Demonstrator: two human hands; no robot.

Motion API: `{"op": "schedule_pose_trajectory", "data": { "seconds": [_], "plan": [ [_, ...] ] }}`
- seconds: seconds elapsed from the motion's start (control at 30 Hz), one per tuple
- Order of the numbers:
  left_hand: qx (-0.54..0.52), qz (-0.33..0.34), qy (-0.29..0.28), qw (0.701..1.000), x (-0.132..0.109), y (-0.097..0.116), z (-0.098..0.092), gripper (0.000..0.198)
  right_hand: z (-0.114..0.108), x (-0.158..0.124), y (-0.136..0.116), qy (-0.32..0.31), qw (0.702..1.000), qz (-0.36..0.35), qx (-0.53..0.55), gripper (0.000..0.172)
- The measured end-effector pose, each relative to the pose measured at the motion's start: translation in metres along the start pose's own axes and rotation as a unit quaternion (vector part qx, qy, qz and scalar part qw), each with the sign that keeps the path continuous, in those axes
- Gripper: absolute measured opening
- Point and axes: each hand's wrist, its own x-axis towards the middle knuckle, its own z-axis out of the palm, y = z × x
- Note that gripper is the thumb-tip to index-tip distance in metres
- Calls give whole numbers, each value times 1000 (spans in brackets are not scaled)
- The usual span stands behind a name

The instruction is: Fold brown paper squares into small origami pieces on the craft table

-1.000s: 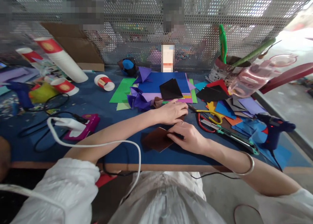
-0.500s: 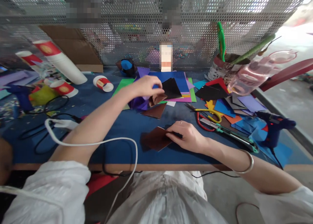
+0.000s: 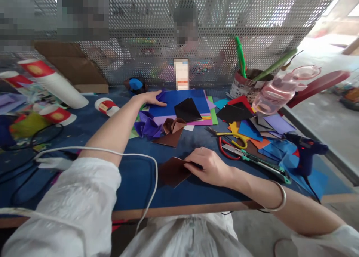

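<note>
My right hand rests near the table's front edge, its fingers pressed on a folded brown paper lying on the blue table top. My left hand is stretched far forward, fingers flat and apart, touching the left edge of a stack of coloured sheets topped by a blue sheet. A black folded square lies on that stack. Purple folded paper shapes and a brown folded piece sit just this side of the stack.
Yellow-handled scissors, a utility knife and a blue glue gun lie right, among loose coloured papers. Paper cups, cables and a white charger are left. A perforated metal screen closes the back; a person sits behind it.
My left hand left the brown paper by my right hand, reached out over the purple and brown shapes, and now lies flat further back at the blue sheet's edge. My right hand stayed.
</note>
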Motion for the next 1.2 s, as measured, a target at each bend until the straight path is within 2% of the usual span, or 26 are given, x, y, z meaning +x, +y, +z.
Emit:
{"op": "schedule_pose_trajectory", "data": {
  "seconds": [0.07,0.1,0.4,0.53,0.77,0.87,0.97,1.03,1.1,1.2],
  "plan": [
    [13,-5,17,1000,-1,1,3,48,0,0,0,-6,1000,7,3,15],
    [20,-11,26,999,-2,2,4,41,0,0,0,-9,1000,10,3,15],
    [93,-69,68,991,-25,30,7,40,2,0,-1,-13,1000,3,-5,17],
    [104,1,77,992,-42,60,9,47,3,-1,-1,-19,1000,4,-11,17],
    [70,161,36,984,-63,121,16,62,1,-1,-2,-18,1000,1,1,15],
    [54,197,20,979,-72,132,14,61,1,-1,-1,-25,1000,1,-3,15],
    [34,226,18,973,-84,133,5,63,1,-2,-1,-23,1000,-1,-3,14],
    [18,234,45,971,-96,133,-4,67,1,-2,-2,-22,1000,-3,-1,15],
    [2,230,102,968,-112,135,-10,62,1,-1,-3,-22,1000,-1,0,16],
    [-13,249,169,954,-140,145,-4,46,0,-1,-4,-20,1000,-1,1,15]
  ]
}}
